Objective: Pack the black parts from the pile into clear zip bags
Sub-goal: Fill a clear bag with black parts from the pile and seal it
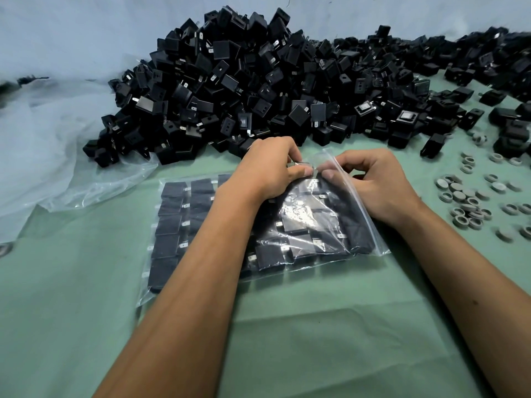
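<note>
Head camera looks down over my two forearms to the green table (316,340), where a clear zip bag (324,225) lies near the middle, already filled with rows of flat black parts (169,222) whose small metal tabs point to the right. My left hand (270,165) rests at the far edge of the bag, fingers curled, pinching the bag's mouth together with a small metal-edged piece I cannot make out clearly. My right hand (376,182) sits just beside it at the bag's far right corner, thumb and fingers clenched on the same plastic lip, which lifts up from the table between my two hands. Beyond the bag, along the far edge of the table, the big pile of loose black parts (244,81) rises high and trails off toward the far right corner. Crumpled clear plastic sheeting (57,145) lies under the pile's left side and spreads over the left edge. Small grey rings and caps (468,202) are scattered near the right edge, apart from the bag.
</note>
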Tool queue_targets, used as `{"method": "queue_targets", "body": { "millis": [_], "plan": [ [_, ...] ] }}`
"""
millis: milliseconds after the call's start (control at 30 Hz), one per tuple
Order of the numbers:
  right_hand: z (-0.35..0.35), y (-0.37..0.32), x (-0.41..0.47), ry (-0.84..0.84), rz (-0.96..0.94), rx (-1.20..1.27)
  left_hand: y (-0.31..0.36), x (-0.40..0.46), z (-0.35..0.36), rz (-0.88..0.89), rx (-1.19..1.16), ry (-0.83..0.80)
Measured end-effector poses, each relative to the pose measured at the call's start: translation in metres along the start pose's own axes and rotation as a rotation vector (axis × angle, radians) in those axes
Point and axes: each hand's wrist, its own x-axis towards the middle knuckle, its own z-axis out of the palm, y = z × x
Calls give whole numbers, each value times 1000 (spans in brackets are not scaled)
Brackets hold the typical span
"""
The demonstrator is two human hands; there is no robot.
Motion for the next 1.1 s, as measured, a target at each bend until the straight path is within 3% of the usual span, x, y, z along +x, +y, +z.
{"method": "queue_targets", "body": {
  "millis": [533,700,967,1100],
  "plan": [
    [2,9,3,119,161,101,3,-2,-6,-4,-8,-53],
    [-4,9,5,222,249,-67,2,-4,-10,-4,-32,-56],
    [-10,-3,2,148,205,-289,3,-6,-10,-12,-49,-56],
    [-8,-6,4,321,256,-450,2,-6,-9,-12,-53,-54]
  ]
}}
